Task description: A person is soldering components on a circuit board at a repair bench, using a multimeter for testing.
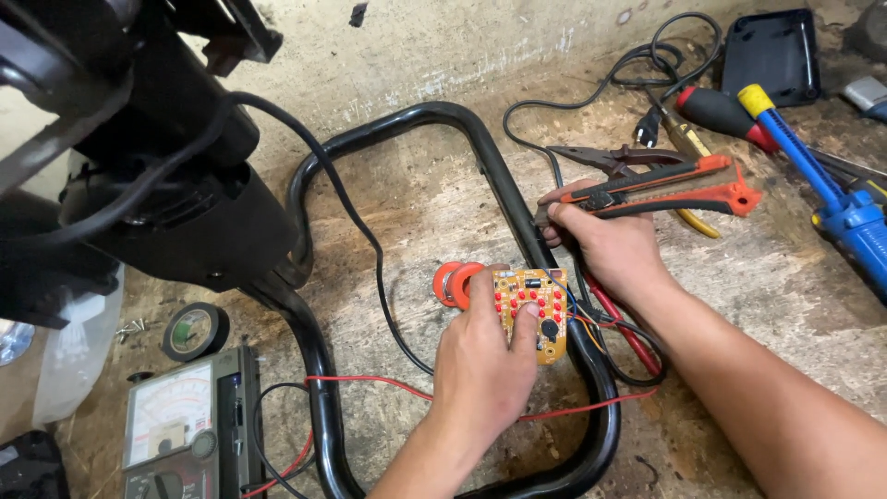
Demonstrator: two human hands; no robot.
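From the head camera we see our left hand (480, 365) pressing a small orange circuit board (534, 310) against the worktop (443, 212), thumb on its near edge and fingers curled over the left side, so the hand is clasped on the board. The board lies inside the loop of a black tube frame (504, 176), close to the frame's right rail, with a red coil (453, 282) touching the board's left end. We judge the board light, stiff and thin, and fragile where its red parts and solder stand up; it looks best held by its bare edges, as our fingers do now, not by the thin coloured wires (591, 323) that leave its right side and cross the rail. Our right hand (610, 245) is closed around an orange and black wire stripper (665, 189), just beyond the rail from the board, its nose pointing left toward the frame. The stripper looks rigid and fairly heavy, with grippy handles. Past the stripper lie pliers (610, 157), a red-handled screwdriver (725, 115) and a blue tool (832, 194). On the near left of the frame sit a meter (180, 425) and a roll of black tape (195, 330); a red lead (370, 383) runs under our left hand.
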